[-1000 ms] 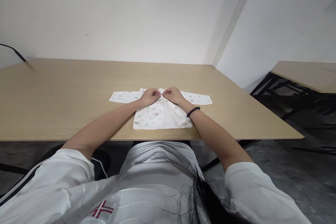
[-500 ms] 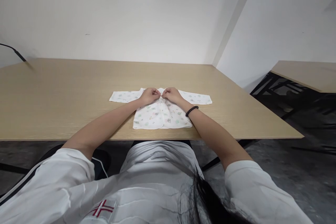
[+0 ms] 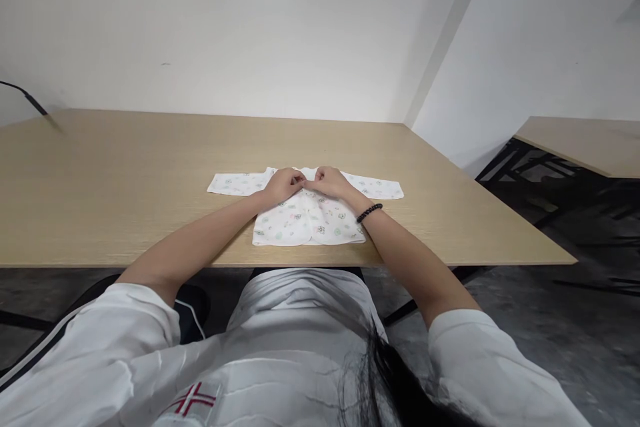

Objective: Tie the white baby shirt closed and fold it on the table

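Observation:
A small white baby shirt (image 3: 310, 223) with a scattered print lies on the table, its two long sleeves spread out to the sides and its hem toward me. My left hand (image 3: 285, 184) is closed on the front of the shirt near the neckline, fingers pinched. Right beside it, my right hand (image 3: 329, 182) pinches the same front edge, a dark bead bracelet (image 3: 369, 213) on its wrist. The fingertips of both hands meet at the middle of the shirt's upper front. What exactly lies between the fingertips is too small to make out.
The wooden table (image 3: 150, 160) reaches back to a white wall (image 3: 225, 47). A black cable (image 3: 31, 100) rises at its far left. Another table (image 3: 585, 143) with dark legs stands to the right. The table's front edge runs close to my body.
My right hand has shifted slightly left, so its fingertips now overlap the left hand's. The shirt lies in the same place.

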Tool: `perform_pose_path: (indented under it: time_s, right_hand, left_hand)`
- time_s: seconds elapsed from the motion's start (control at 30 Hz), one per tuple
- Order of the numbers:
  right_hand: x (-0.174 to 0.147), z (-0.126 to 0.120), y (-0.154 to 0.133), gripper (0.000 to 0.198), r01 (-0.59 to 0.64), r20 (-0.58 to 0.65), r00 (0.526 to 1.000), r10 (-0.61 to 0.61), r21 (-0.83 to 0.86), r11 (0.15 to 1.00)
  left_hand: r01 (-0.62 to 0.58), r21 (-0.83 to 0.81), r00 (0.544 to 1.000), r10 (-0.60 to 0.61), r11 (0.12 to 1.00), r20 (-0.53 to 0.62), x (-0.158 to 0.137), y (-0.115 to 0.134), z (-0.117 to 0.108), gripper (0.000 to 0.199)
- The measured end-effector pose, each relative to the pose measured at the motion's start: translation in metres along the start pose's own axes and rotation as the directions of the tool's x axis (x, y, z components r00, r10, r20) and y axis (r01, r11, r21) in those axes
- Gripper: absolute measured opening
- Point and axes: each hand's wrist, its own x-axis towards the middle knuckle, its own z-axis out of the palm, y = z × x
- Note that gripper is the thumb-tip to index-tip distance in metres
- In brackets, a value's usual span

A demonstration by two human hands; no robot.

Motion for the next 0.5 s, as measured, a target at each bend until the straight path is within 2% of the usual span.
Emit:
perform_pose_path:
  time_s: [0.1,0.27,0.4,0.5]
  right_hand:
    - [-0.007,0.002,-0.007,0.033,0.022,0.104,0.994,-0.017,-0.047,0.999]
    - [-0.007,-0.002,-0.009,0.025,0.038,0.195,0.980,-0.032,-0.027,0.999]
    - [-0.004,-0.015,-0.002,0.018,0.032,0.294,0.955,-0.050,0.067,0.997]
    - [-0.003,-0.021,0.001,0.022,0.020,0.342,0.938,-0.056,0.107,0.994]
  left_hand:
    - [-0.001,0.014,1.000,0.001,1.000,0.005,0.000,0.002,-0.001,0.016]
    - [0.023,0.013,1.000,-0.024,1.000,0.014,-0.002,0.010,-0.004,0.018]
    - [0.015,-0.031,0.991,-0.011,0.999,0.132,-0.007,0.019,-0.012,0.016]
    - [0.018,-0.060,0.970,-0.003,0.998,0.244,-0.010,0.024,-0.019,0.012]
